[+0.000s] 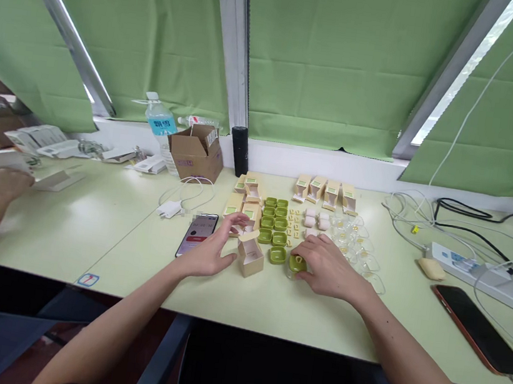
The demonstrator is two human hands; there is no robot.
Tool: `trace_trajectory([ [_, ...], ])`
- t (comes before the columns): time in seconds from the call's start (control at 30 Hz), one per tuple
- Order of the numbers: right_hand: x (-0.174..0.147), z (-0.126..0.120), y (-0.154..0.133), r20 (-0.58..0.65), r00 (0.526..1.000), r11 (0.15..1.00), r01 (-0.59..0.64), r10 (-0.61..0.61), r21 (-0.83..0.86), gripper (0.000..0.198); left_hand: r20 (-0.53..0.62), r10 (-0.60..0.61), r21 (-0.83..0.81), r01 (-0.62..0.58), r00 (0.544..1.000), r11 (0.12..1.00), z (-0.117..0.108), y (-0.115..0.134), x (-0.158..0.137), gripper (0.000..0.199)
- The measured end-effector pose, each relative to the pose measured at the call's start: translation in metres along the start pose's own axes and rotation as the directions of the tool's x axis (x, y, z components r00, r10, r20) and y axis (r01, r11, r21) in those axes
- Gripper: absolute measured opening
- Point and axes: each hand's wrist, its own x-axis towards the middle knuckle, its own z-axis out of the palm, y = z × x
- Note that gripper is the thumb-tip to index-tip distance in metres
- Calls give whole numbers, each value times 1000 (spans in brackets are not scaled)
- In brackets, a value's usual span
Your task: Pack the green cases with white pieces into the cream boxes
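My right hand [322, 265] grips a small clear container with a green lid [297, 263] at the table's near middle. My left hand [214, 251] is open, thumb and fingers apart, just left of an open cream carton [250, 257]. Whether it touches the carton I cannot tell. Green square lids [277, 256] stand in two columns between the hands. Beside them lie small yellow pieces [293, 227] and pale pink blocks [310, 221]. Clear plastic containers [365, 262] are grouped beyond my right hand.
Cream cartons [330, 194] stand at the back, with more stacked behind my left hand. A phone [196, 234] lies left, another phone [479, 328] right, near a power strip [486, 279]. A brown box [198, 154] and black cylinder [240, 151] stand behind. A co-worker's hands [3, 181] are far left.
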Motion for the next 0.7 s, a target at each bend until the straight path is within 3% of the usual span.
trace_trajectory([
  [0.1,-1,0,4,-82,997,997,10,-3,78,19,-158,21,149,3,987,989,13,2,-13,69],
  [0.23,0,2,9,-253,967,973,52,6,224,34,-244,118,277,-48,963,960,35,1,-22,60],
  [0.37,4,1,6,-367,927,900,92,79,425,39,-169,124,200,-89,978,976,43,2,-17,42],
  [0.5,12,-4,-8,-405,901,800,128,153,586,41,-89,113,149,-99,990,984,40,0,-7,39],
  [0.7,31,-6,-31,-404,904,742,177,137,646,36,-163,110,74,-99,981,992,42,-12,-2,26],
])
